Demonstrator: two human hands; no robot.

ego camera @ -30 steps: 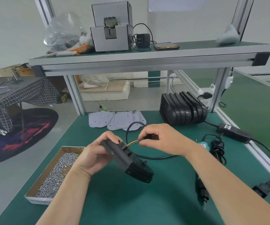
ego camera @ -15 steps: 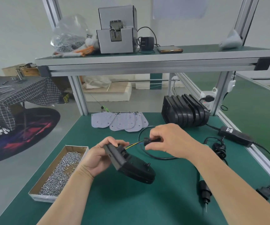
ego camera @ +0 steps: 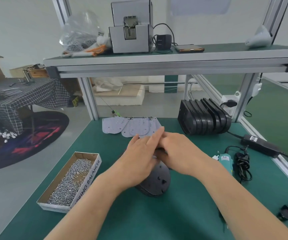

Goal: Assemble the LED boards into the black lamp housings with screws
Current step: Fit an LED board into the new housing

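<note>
Green bench [ego camera: 174, 219] fills the lower frame. Housing stack [ego camera: 204, 116] right of centre. Screw box [ego camera: 70, 181] lower left, well stocked. LED boards [ego camera: 119, 125] fanned out at centre, loose. One housing [ego camera: 157, 182] mid-frame under my hands, no board visible on it. Left hand [ego camera: 139, 160]: fingers straight, laid over it. Right hand [ego camera: 179, 153]: fingers hidden, can't tell the grip. Screwdriver [ego camera: 225, 161] lies right, not in hand. Judging early: no board or screws fitted yet.

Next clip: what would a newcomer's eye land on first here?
The left hand, fingers straight, and the right hand meet mid-bench over a black housing. A box of screws sits at the left; LED boards fan out behind the hands, with a row of housings at back right.
</note>
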